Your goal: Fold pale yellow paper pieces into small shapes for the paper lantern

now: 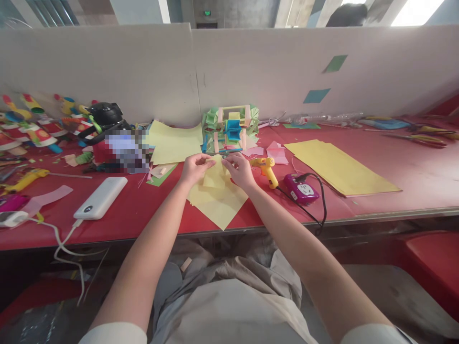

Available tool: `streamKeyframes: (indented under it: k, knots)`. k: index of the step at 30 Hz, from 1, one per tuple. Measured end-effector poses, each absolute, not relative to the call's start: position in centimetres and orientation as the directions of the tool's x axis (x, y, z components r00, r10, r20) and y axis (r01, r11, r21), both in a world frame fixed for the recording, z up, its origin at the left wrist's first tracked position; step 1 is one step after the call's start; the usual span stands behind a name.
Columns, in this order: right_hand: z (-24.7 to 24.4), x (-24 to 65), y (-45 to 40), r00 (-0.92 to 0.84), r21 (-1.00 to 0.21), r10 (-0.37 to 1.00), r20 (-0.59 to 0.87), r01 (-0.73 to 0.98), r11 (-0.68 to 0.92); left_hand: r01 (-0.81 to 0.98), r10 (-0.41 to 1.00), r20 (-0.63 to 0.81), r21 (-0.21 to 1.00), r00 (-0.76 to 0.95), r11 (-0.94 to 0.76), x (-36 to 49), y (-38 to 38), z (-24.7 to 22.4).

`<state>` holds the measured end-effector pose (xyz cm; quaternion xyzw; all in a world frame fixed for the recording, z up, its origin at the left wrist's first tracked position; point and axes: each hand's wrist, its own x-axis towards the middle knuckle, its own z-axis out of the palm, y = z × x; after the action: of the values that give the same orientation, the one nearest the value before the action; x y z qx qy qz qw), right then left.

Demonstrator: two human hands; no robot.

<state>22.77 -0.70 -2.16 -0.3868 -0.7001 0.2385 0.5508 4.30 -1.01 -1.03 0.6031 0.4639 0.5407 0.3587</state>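
Observation:
My left hand pinches the left side of a small piece of yellow paper. Opposite it, my right hand has thumb and fingers together at the right side of the same paper. Beneath both hands a larger pale yellow sheet lies on the red table, one corner pointing toward me. Just right of my right hand rests a yellow glue gun. Behind my hands stands a paper and stick model with green, blue and pale wooden parts.
A purple power socket with a black cord lies to the right, near stacked yellow sheets. At left are a white power bank with a cable, a black-lidded bottle and colourful paper figures. A low partition borders the back.

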Motion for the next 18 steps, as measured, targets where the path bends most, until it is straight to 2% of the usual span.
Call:
streamKeyframes:
  k: [13,18]
  knots:
    - [-1.8,22.72,-1.07,-0.086,-0.818,0.845,0.528,0.214,0.534,0.171,0.934,0.356,0.923,-0.031,-0.346,3.92,-0.84,-1.06]
    - [-1.55,22.75,-1.18,-0.018,-0.813,0.834,0.552,0.213,0.542,0.191,0.919,0.391,0.907,-0.056,-0.375,4.08,-1.28,-0.45]
